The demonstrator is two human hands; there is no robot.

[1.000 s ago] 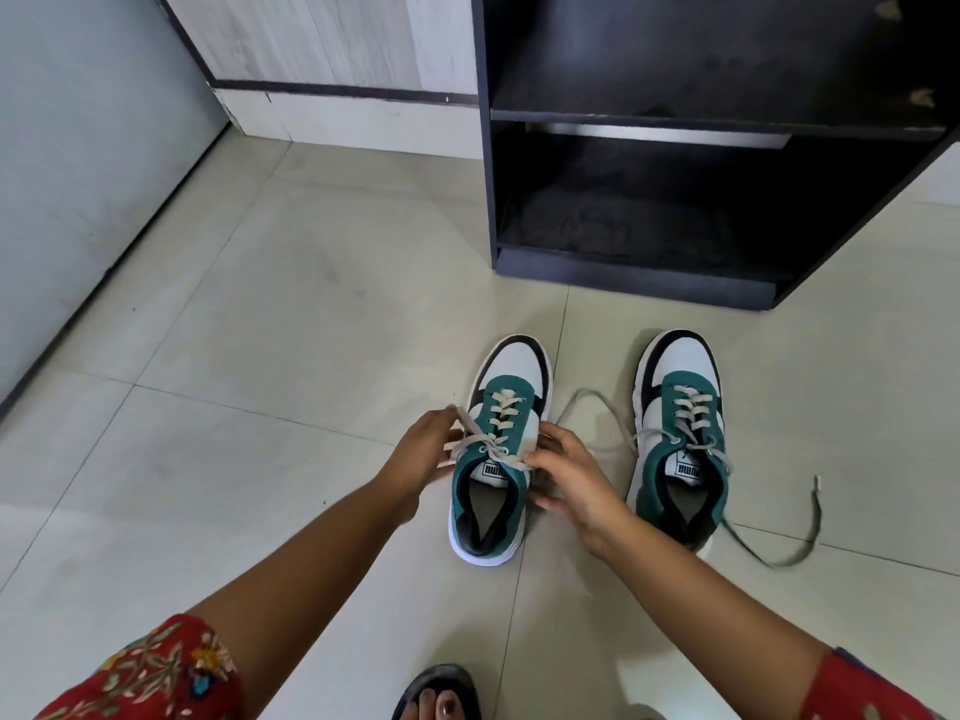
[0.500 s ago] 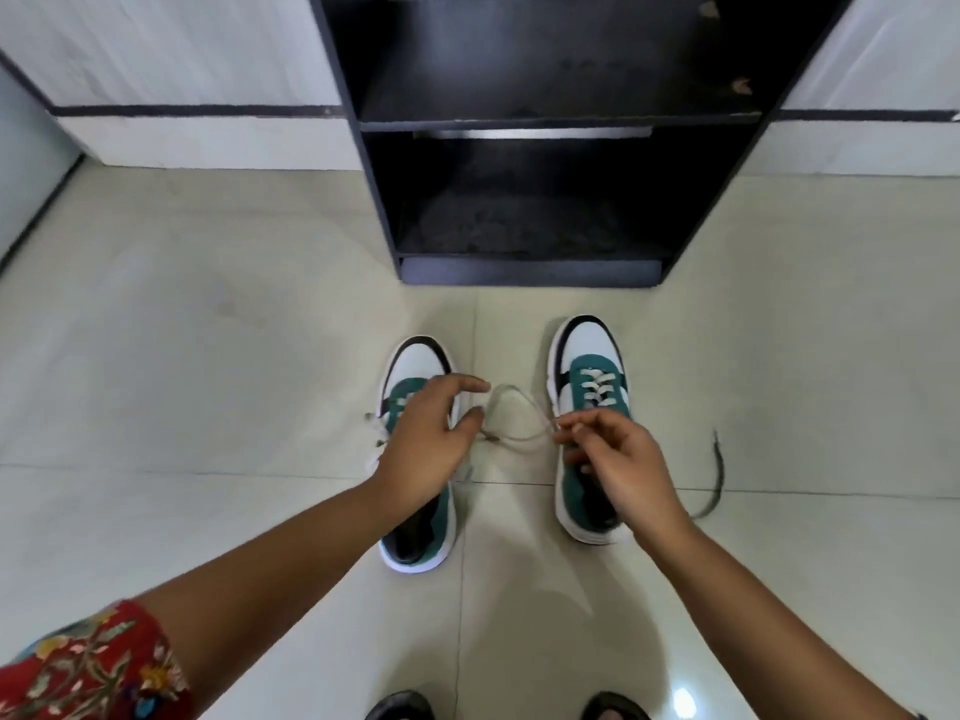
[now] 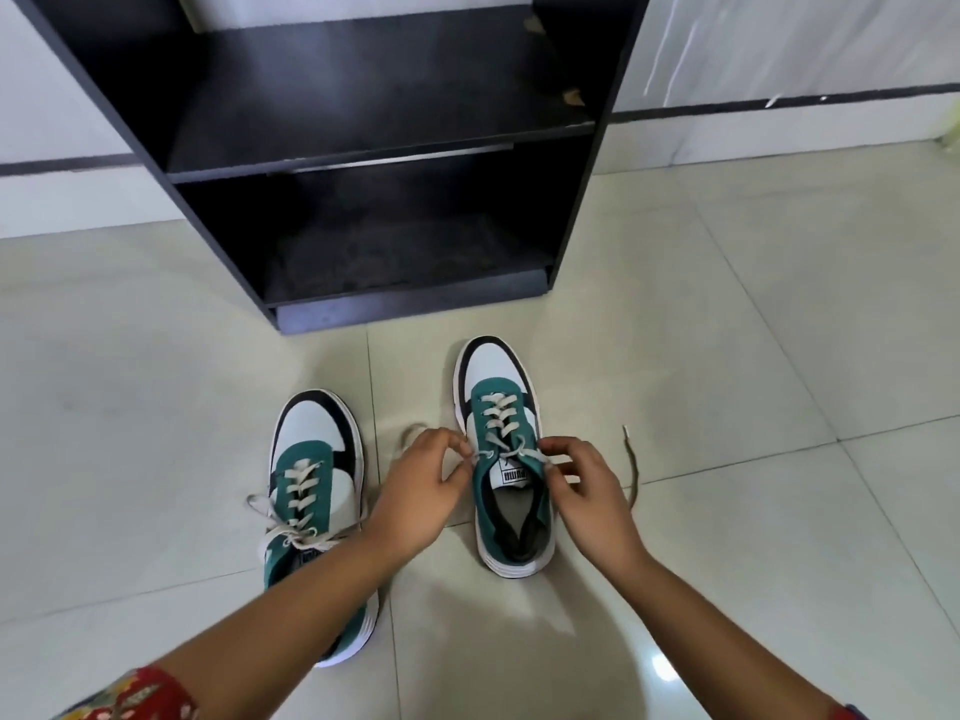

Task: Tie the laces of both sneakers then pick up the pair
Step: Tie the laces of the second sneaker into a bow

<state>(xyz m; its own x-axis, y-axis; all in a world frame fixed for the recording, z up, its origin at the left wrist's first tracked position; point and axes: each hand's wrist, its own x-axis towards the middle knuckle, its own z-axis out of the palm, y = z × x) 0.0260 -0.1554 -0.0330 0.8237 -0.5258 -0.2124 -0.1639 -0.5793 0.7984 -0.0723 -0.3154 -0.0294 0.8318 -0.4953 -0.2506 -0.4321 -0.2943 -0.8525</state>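
Note:
Two green, white and black sneakers stand on the tiled floor, toes pointing away from me. The left sneaker (image 3: pixel 311 475) has its cream laces knotted near the tongue; my left forearm covers its heel. My left hand (image 3: pixel 423 485) pinches one lace of the right sneaker (image 3: pixel 506 459) at that shoe's left side. My right hand (image 3: pixel 584 485) pinches the other lace at its right side. A loose lace end (image 3: pixel 631 459) trails on the floor to the right of my right hand.
A black open shelf unit (image 3: pixel 363 163) stands on the floor just beyond the sneakers, against a white wall. Pale floor tiles (image 3: pixel 753 330) spread to both sides.
Both hands have left the left sneaker, whose laces now lie knotted, and moved right onto the right sneaker's laces. The camera view has swung right and closer.

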